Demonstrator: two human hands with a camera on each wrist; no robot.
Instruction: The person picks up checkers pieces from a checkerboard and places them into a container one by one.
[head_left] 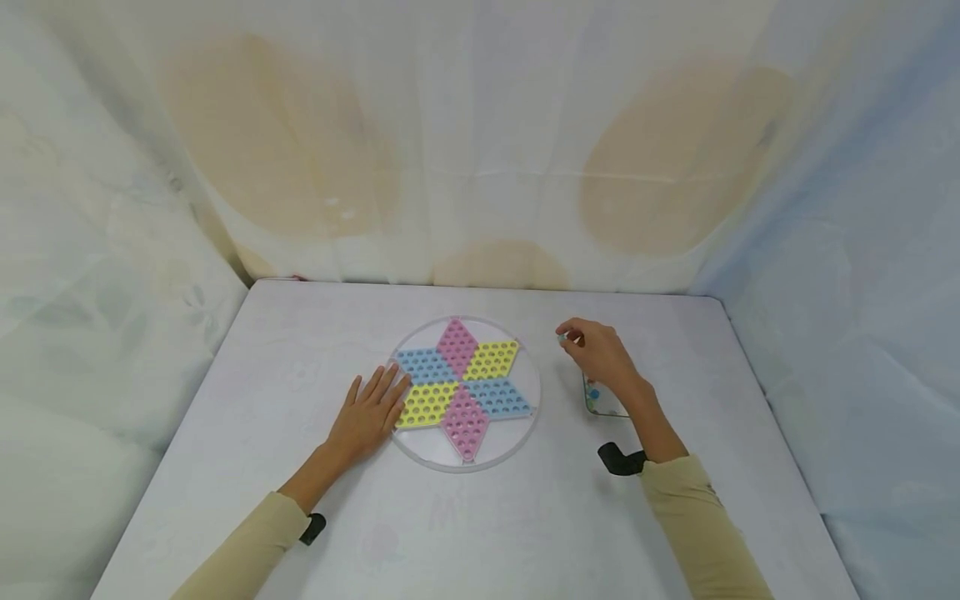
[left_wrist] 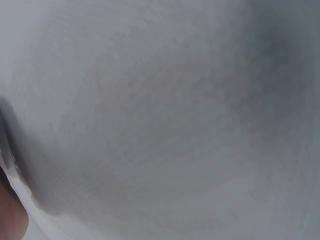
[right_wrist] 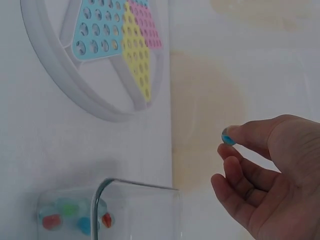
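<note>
A round Chinese checkers board (head_left: 408, 451) with pink, yellow and blue star sections lies mid-table. My left hand (head_left: 366, 419) rests flat at its left side, fingers spread, fingertips over the rim and the near blue and yellow sections. In the left wrist view there is mostly blurred white surface, with a bit of skin at the lower left corner. Right of the board, my right hand (head_left: 597, 348) is raised, thumb and index finger pinching a marble (right_wrist: 228, 137), clear with blue inside. Its other fingers are loosely bent below the marble.
A clear box (right_wrist: 145, 205) with several coloured marbles (right_wrist: 84, 225) stands right of the board, partly hidden under my right forearm in the head view. The white table (head_left: 480, 533) ends at a curtain (head_left: 487, 167) behind, with more fabric at both sides.
</note>
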